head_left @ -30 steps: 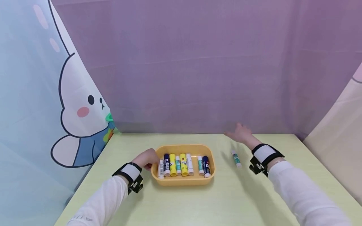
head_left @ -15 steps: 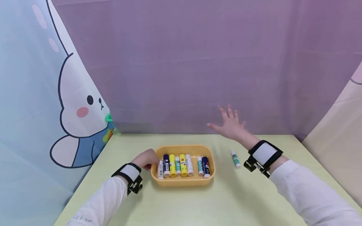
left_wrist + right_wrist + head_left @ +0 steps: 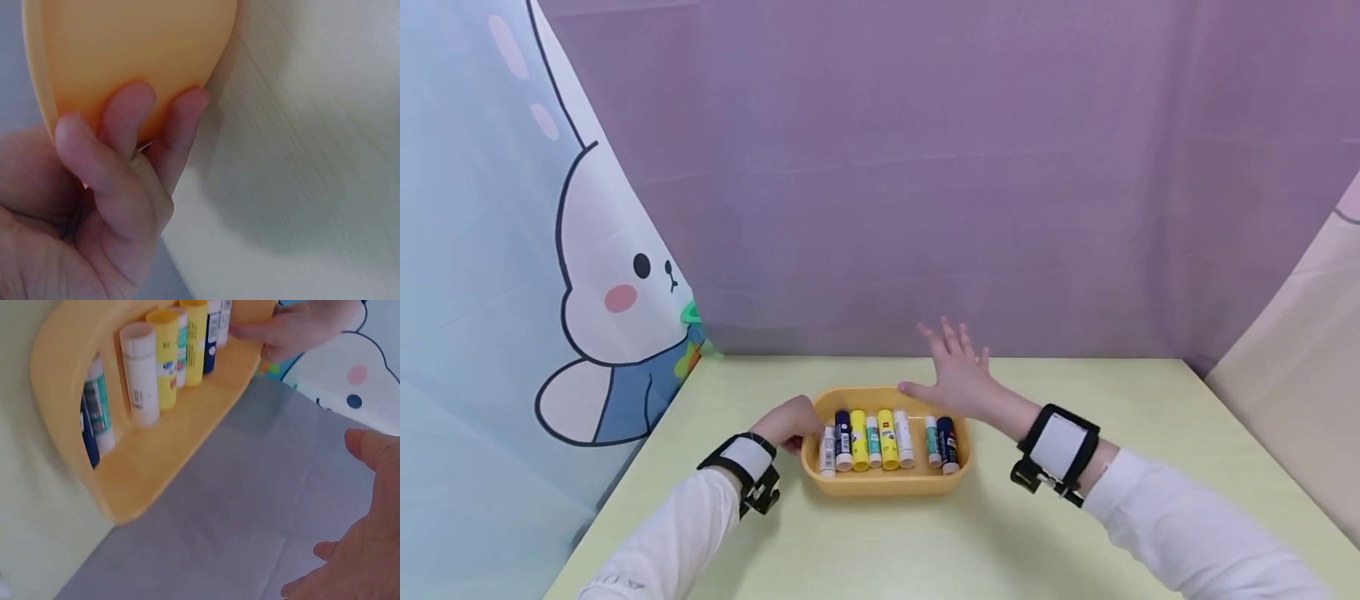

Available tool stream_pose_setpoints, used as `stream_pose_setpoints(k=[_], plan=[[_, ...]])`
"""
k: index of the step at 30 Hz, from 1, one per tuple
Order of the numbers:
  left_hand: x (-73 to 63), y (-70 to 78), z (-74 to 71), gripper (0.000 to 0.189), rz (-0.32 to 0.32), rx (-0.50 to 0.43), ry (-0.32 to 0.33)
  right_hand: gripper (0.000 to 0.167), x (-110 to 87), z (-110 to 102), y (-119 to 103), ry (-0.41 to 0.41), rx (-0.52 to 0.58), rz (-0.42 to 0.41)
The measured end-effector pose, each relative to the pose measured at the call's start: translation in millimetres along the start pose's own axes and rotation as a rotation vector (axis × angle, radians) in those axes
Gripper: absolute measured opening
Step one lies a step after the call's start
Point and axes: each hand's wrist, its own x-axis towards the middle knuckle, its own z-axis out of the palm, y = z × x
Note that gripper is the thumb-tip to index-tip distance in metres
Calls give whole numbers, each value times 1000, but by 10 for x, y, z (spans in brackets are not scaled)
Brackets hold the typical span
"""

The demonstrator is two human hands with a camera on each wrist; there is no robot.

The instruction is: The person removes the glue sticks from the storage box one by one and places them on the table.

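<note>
My left hand grips the left end of a yellow-orange plastic tray; in the left wrist view its fingers curl against the tray's outer wall. Several glue sticks lie side by side in the tray: white, yellow, teal and navy. A gap separates them from a teal-and-white stick and a navy one at the right. Above the tray's back right rim hovers my right hand, fingers spread and holding nothing.
The tray stands on a pale yellow-green table. Behind it hangs a purple cloth, with a cartoon-printed curtain on the left. My right forearm covers the spot where a loose glue stick lay.
My right hand first rose with its fingers spreading, then moved left and down over the tray's back right. The loose teal-and-white glue stick is now hidden. My left hand stays on the tray.
</note>
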Motion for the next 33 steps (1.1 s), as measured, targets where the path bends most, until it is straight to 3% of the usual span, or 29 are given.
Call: stream_pose_setpoints(k=[17, 29, 33], plan=[[-43, 48, -12, 11, 18, 5, 2, 93, -84, 670, 22, -86, 31, 31], [-42, 38, -3, 11, -2, -2, 5, 78, 13, 961, 132, -141, 5, 117], [-47, 39, 2, 11, -6, 2, 7, 64, 80, 1008, 160, -138, 7, 139]])
